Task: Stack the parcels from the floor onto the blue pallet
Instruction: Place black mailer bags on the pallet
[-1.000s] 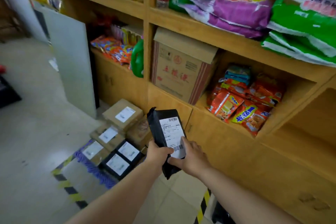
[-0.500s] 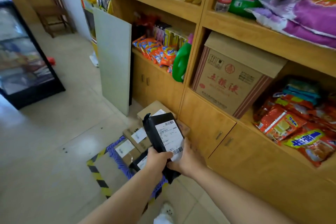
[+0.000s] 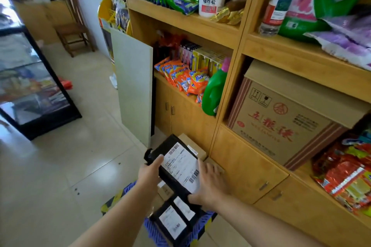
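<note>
1. Both bare forearms reach forward from the near edge of the view, converging on a black plastic mailer parcel with a white shipping label (image 3: 178, 164), which is held between the two hands above the stack.
2. The left hand (image 3: 149, 173) grips the parcel's left edge, thumb laid over the top face near the label, the other fingers hidden beneath.
3. The right hand (image 3: 210, 183) lies on the parcel's right and near edge, fingers held together and pointing away, thumb hooked along the near edge.
4. The parcel is tilted, label up, its far corner raised.
5. Below it, the blue slatted plastic pallet (image 3: 156, 232) sits on the pale tiled floor (image 3: 60, 166), carrying two black labelled mailers (image 3: 172, 220) at its near end.
6. Brown cardboard boxes (image 3: 192, 146) show past the held parcel, against the wooden shelf unit (image 3: 230, 166) on the right.
7. A white board (image 3: 133, 84) leans upright at the shelf's left end.
</note>
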Demonstrator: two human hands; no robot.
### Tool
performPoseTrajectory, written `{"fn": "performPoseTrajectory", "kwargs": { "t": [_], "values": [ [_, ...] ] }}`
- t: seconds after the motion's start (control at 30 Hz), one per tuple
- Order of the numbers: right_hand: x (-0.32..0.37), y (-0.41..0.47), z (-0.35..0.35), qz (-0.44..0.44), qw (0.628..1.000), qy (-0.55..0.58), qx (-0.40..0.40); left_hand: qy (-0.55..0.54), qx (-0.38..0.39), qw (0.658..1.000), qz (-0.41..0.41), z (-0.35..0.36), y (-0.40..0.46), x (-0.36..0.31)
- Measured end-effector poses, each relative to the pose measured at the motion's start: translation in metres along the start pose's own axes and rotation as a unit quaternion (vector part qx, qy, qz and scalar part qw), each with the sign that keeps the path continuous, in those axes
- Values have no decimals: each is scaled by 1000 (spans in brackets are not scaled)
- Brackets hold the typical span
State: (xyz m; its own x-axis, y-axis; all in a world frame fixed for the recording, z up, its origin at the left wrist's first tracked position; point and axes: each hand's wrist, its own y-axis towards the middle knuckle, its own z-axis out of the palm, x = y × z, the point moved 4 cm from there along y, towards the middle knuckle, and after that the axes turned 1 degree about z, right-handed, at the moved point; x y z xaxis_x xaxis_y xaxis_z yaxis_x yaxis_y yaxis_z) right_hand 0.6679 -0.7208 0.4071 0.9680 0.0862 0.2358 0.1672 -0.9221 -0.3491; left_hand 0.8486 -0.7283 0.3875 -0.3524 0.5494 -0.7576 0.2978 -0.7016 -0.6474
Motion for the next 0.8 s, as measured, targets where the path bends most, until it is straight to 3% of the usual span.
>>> {"fn": "performPoseTrajectory", "kwargs": {
  "t": [0.23, 0.4, 0.5, 0.6, 0.8],
  "values": [
    [41, 63, -17, 11, 1000, 9, -3, -8, 0, 1000, 3, -7, 59, -56],
    [87, 118, -22, 113, 990, 82, -36, 45, 92, 995, 22, -15, 120, -113],
    [128, 150, -13, 196, 965, 168, -46, 145, 153, 978, 8, -26, 156, -126],
    [170, 179, 15, 259, 928, 263, -45, 234, 160, 959, -2, -47, 187, -128],
    [221, 205, 87, 330, 893, 304, 18, 279, 147, 947, -55, -92, 256, -109]
  ]
}}
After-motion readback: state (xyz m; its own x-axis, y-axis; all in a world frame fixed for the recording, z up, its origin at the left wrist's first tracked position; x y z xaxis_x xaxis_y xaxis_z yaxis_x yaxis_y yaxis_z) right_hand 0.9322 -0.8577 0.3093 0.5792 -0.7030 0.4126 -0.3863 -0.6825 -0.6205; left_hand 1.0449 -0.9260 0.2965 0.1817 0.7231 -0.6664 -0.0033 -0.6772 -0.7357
